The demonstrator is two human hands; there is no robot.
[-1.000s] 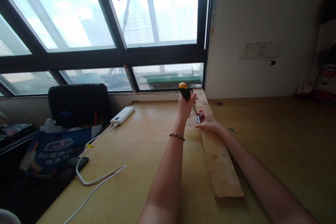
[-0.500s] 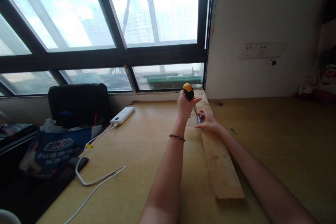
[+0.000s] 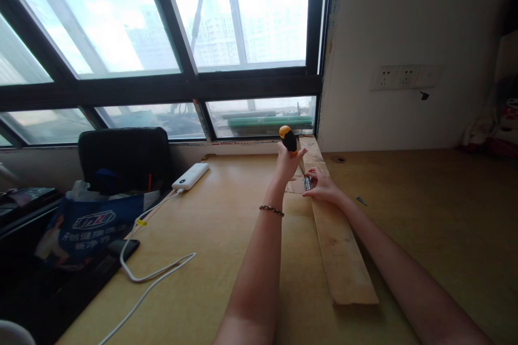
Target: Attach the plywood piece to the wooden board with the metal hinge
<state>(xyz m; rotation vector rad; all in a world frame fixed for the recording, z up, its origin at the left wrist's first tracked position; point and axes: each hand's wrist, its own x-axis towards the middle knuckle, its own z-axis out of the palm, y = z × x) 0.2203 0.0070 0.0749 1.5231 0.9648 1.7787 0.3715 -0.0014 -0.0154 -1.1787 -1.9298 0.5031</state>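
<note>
My left hand (image 3: 287, 163) is wrapped round a screwdriver (image 3: 288, 139) with a yellow and black handle. Its shaft slants down toward a small silver metal hinge (image 3: 308, 183) on a long wooden board (image 3: 343, 259). The hinge lies at the board's left edge, with the fingers of my right hand (image 3: 321, 185) closed around it. Where the screwdriver's tip meets the metal is too small to make out. Beneath the board's left side, a thin flat piece (image 3: 294, 185) rests on the table.
Several screws (image 3: 361, 200) lie on the table (image 3: 243, 215) right of the board. A white power bank (image 3: 191, 176) with a white cable (image 3: 157, 276) is at the left. Beyond the table's left edge are a blue bag (image 3: 93, 226) and a black chair (image 3: 123, 156). A window stands behind.
The screwdriver's handle has tilted slightly more to the left and my left hand has turned a little. My right hand stays at the hinge. The whole view has shifted slightly.
</note>
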